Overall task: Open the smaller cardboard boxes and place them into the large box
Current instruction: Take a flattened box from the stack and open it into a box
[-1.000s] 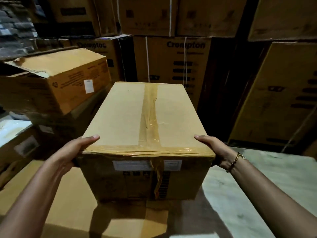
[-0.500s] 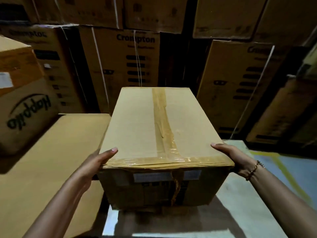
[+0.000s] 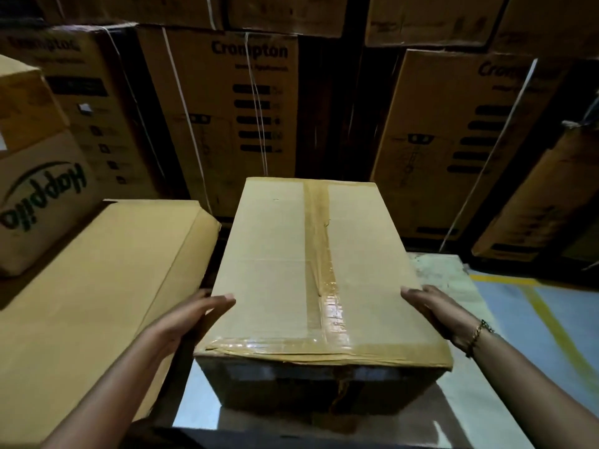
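Since half a second ago, both our hands sit farther forward along the taped box (image 3: 308, 270), off its near corners. The flat carton (image 3: 97, 286) at left now shows its far corner.

Stacked cartons (image 3: 227, 124): a brown wall across the back, printed "Crompton", bound with white straps (image 3: 184, 118), with dark gaps between stacks.

Floor (image 3: 557, 306): pale and bluish at right, with a yellow line (image 3: 551, 328) running diagonally.

Flat carton: broad plain top, closed, lying just left of the taped box with a narrow dark gap between them.

Taped box: centre of view, long axis pointing away from us, flaps closed. We hold it between our two hands over the pale floor. We cannot tell whether its base rests on anything. Near face is in deep shadow.

Happilo box (image 3: 42, 202): far left, green lettering turned sideways. We cannot tell whether it stands on the flat carton or behind it.

Left hand (image 3: 191, 322): palm against the box's left side, thumb laid straight over the top edge, fingers extended.

Right hand (image 3: 434, 311): the same on the right side, thumb along the top edge, other fingers hidden behind the box.

Tape (image 3: 319, 254): glossy brown strip down the middle seam, wrinkled, meeting a cross strip at the near edge.

Bracelet (image 3: 479, 335): gold-coloured chain on our right wrist.
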The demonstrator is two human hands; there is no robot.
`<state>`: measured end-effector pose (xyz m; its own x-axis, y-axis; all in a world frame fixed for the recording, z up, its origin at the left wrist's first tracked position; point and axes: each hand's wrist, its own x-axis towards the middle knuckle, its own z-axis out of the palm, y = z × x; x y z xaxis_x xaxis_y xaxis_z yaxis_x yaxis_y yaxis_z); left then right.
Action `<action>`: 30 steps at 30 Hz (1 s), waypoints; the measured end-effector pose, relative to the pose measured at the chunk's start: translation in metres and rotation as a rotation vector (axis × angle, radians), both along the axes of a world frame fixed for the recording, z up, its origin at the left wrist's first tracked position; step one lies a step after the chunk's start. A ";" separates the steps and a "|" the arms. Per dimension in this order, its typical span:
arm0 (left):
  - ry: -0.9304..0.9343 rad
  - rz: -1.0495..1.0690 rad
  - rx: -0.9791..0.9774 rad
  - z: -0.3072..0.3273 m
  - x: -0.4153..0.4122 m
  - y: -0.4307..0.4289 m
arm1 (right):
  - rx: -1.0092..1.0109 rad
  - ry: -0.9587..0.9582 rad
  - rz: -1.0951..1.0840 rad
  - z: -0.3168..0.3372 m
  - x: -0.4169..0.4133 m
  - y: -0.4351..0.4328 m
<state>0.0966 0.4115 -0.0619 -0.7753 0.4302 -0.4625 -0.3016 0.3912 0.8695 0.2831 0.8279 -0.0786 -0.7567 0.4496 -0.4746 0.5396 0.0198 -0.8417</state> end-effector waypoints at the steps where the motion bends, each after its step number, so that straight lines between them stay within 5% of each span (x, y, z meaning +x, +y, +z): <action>1: 0.015 -0.006 -0.004 0.004 -0.010 0.009 | 0.048 -0.005 -0.025 0.004 -0.013 0.003; 9: -0.026 0.001 0.093 -0.031 -0.119 0.054 | 0.115 -0.119 -0.091 0.015 -0.104 0.033; 17: 0.001 -0.014 0.205 -0.019 -0.127 0.068 | 0.116 0.032 -0.264 0.006 -0.118 0.030; 22: 0.173 0.041 0.320 0.004 -0.130 0.068 | 0.245 0.303 -0.328 0.040 -0.118 0.023; 30: 0.447 0.123 0.120 0.025 -0.090 0.050 | 0.240 0.456 -0.217 0.032 -0.057 0.016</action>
